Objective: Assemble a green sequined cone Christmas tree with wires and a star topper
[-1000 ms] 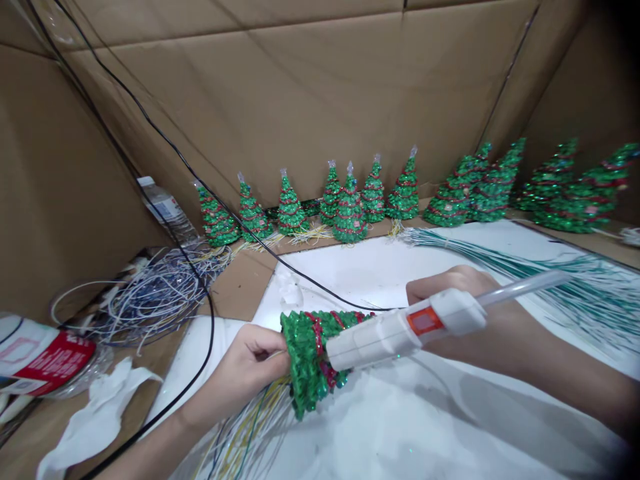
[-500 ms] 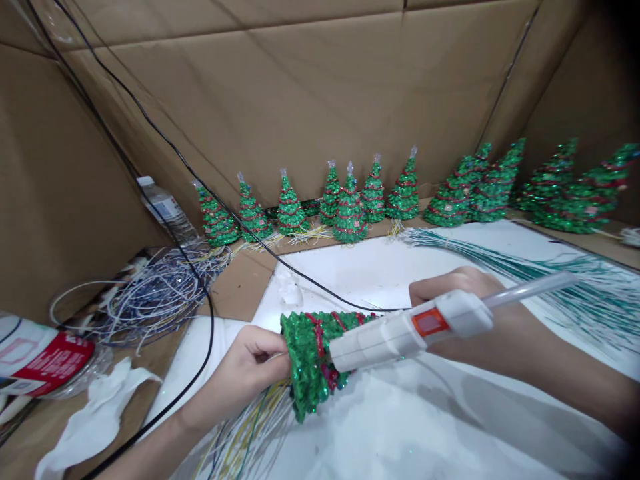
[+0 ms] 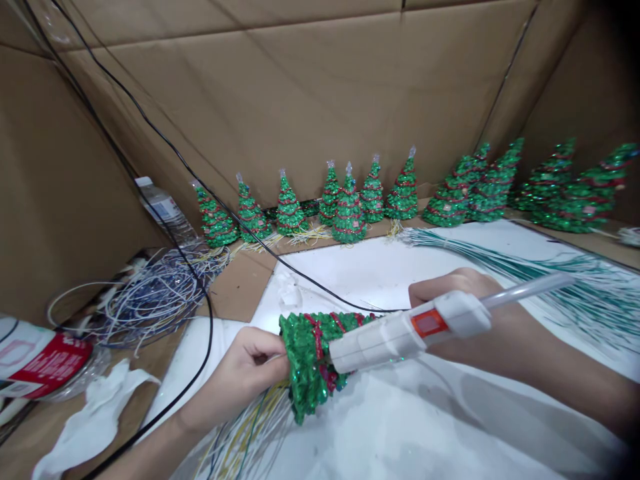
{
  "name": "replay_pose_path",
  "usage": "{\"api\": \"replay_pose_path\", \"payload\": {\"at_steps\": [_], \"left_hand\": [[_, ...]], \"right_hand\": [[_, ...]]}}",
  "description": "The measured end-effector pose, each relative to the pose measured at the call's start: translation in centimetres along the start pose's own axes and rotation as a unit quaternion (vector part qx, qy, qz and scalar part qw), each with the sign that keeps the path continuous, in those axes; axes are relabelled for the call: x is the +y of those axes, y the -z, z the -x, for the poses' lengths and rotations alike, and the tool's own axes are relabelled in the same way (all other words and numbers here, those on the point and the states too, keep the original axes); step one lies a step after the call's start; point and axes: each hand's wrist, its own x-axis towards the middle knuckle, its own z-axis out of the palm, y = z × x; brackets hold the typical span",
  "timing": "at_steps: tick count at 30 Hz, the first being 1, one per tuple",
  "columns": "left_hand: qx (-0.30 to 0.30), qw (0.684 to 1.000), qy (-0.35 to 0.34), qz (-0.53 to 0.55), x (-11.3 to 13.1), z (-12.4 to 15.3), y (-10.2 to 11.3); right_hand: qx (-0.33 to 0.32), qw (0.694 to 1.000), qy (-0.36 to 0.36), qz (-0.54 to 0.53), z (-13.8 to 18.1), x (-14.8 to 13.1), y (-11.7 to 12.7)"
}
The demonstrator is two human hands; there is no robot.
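My left hand [image 3: 257,363] is closed on the base end of a small green Christmas tree [image 3: 305,360] with red garland, which lies tilted on its side with its tip toward the right. From under the tree's base trail white and yellow wires [image 3: 250,427]. In my right hand [image 3: 455,287] is a white hot glue gun [image 3: 395,337] with an orange window and a clear glue stick out of its back. Its nozzle end is at the tree's side, near the red garland. The glue gun hides most of my right fingers and part of the tree.
Several finished-looking trees [image 3: 349,213] stand along the back cardboard wall. Bundled green wires [image 3: 525,280] lie at right, tangled white and blue wires [image 3: 155,293] at left. A black cable [image 3: 210,320] crosses the white work surface [image 3: 340,267]. Plastic bottles [image 3: 165,207] are at left.
The view has shifted very slightly. Both hands, the tree and the glue gun keep nearly the same places.
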Motion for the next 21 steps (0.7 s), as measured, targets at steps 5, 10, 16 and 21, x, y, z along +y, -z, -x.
{"api": "replay_pose_path", "payload": {"at_steps": [5, 10, 16, 21], "left_hand": [[0.01, 1.0, 0.001, -0.021, 0.0, 0.1, 0.0], [0.012, 1.0, 0.012, -0.02, 0.1, 0.1, 0.0], [0.014, 1.0, 0.014, -0.017, 0.3, 0.1, -0.2], [0.017, 1.0, 0.018, -0.014, 0.2, 0.1, -0.1]], "right_hand": [[-0.005, 1.0, 0.011, 0.0, 0.1, 0.0, 0.0], [0.001, 1.0, 0.008, -0.003, -0.2, -0.1, 0.0], [0.058, 0.998, 0.035, -0.009, 0.2, 0.9, -0.8], [0.177, 0.975, 0.135, 0.025, 0.5, 2.5, -2.1]]}}
